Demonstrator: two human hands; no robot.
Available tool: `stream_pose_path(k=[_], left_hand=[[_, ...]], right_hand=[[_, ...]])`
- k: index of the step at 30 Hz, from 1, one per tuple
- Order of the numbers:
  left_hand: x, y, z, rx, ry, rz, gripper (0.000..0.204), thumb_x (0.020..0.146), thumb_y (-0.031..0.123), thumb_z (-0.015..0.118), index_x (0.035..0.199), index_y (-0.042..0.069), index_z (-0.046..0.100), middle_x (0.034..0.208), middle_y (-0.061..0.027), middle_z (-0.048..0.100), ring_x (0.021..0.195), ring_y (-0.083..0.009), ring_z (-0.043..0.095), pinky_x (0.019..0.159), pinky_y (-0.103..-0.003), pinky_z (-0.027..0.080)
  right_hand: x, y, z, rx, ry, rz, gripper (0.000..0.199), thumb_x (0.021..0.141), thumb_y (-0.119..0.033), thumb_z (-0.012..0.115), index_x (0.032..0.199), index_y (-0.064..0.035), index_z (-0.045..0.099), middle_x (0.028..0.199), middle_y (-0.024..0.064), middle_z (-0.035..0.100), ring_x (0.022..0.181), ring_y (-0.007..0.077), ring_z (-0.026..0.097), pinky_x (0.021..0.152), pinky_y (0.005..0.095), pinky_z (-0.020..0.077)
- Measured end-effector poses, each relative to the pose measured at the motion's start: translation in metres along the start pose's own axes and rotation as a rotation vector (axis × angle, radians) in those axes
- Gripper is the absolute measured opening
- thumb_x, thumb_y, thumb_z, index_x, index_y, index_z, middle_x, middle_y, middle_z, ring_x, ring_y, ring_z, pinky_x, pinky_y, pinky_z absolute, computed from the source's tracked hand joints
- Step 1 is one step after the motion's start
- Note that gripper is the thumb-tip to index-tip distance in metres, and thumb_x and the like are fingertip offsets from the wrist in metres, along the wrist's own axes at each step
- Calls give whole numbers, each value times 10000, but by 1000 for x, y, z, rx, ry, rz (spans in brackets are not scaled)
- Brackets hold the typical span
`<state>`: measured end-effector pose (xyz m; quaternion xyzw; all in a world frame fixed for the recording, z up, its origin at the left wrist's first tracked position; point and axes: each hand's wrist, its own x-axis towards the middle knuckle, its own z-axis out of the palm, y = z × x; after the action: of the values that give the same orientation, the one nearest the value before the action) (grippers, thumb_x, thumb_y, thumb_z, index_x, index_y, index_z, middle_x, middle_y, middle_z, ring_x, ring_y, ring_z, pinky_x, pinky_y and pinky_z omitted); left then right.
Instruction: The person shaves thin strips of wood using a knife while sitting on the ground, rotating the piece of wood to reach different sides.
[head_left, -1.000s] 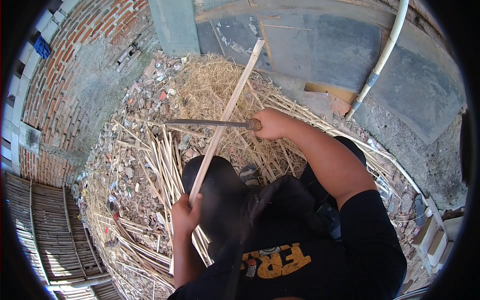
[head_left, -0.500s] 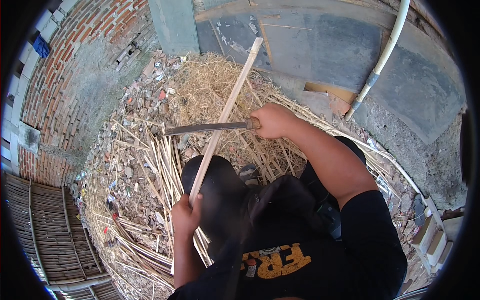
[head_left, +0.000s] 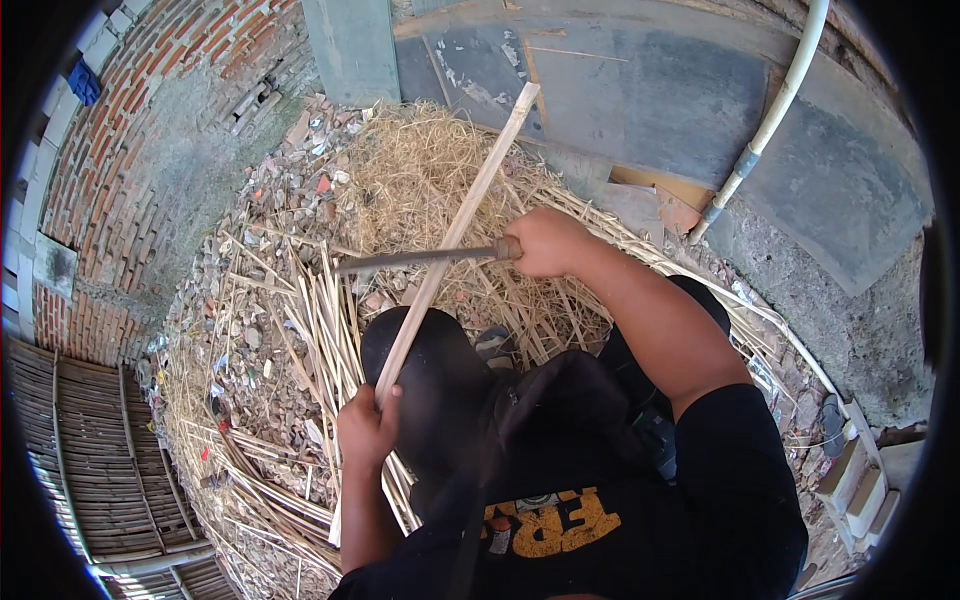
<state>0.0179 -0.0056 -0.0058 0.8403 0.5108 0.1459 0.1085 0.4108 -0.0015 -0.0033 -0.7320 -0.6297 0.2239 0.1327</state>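
My left hand point(head_left: 368, 425) is closed around the lower end of a long pale strip, probably bamboo or wood point(head_left: 462, 222). The strip slants up and to the right over my dark-clothed knee. In my right hand point(head_left: 550, 242) is the wooden handle of a long-bladed knife point(head_left: 400, 262). Its blade points left and crosses the strip around mid-length, against or very close to it. Just left of my knee lies a bundle of split pale strips point(head_left: 330, 325) on the rubble.
A heap of thin, curly shavings point(head_left: 420, 165) lies ahead. More long strips point(head_left: 265, 490) lie at lower left. Grey panels point(head_left: 640, 100) and a white pipe point(head_left: 775, 110) stand ahead to the right. A brick wall point(head_left: 130, 150) rises on the left, above a slatted bamboo panel point(head_left: 100, 460).
The strip's upper end has shifted slightly right and down. Both hands keep their grips, and the knife blade still crosses the strip, its left tip now a little further right.
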Motion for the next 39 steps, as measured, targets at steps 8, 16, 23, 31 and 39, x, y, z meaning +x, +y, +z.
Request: stream_pose_path(k=[8, 16, 23, 31, 39], left_hand=[[7, 2, -11, 100, -8, 66, 495, 926, 418, 695, 699, 21, 504, 573, -200, 569, 553, -434, 602, 525, -511, 459], [8, 0, -2, 17, -5, 26, 490, 938, 410, 685, 700, 20, 510, 576, -200, 564, 544, -429, 599, 521, -503, 456], [6, -5, -7, 16, 5, 63, 475, 946, 391, 680, 705, 16, 514, 586, -207, 568, 542, -427, 595, 519, -502, 450], [9, -2, -2, -6, 24, 57, 475, 948, 384, 682, 703, 15, 511, 563, -208, 548, 528, -427, 585, 506, -483, 444], [9, -7, -4, -67, 8, 21, 489, 956, 393, 673, 706, 12, 496, 570, -221, 549, 535, -438, 581, 513, -484, 440]], right_hand=[[14, 45, 9, 133, 157, 120, 323, 755, -231, 693, 992, -12, 697, 901, 215, 708, 906, 400, 684, 832, 474, 541], [-12, -3, 3, -28, -10, -93, 225, 740, -165, 647, 920, -42, 705, 909, 177, 719, 886, 388, 691, 801, 477, 550], [11, 37, 10, 183, 130, 103, 265, 745, -195, 661, 957, -44, 710, 904, 229, 705, 867, 406, 680, 777, 471, 539], [-13, -18, 8, -88, 29, -147, 174, 754, -187, 665, 903, -120, 723, 865, 164, 707, 870, 352, 701, 758, 489, 548], [10, 20, 20, 203, 58, 4, 176, 753, -172, 649, 882, -70, 713, 857, 178, 704, 837, 365, 690, 747, 461, 539]])
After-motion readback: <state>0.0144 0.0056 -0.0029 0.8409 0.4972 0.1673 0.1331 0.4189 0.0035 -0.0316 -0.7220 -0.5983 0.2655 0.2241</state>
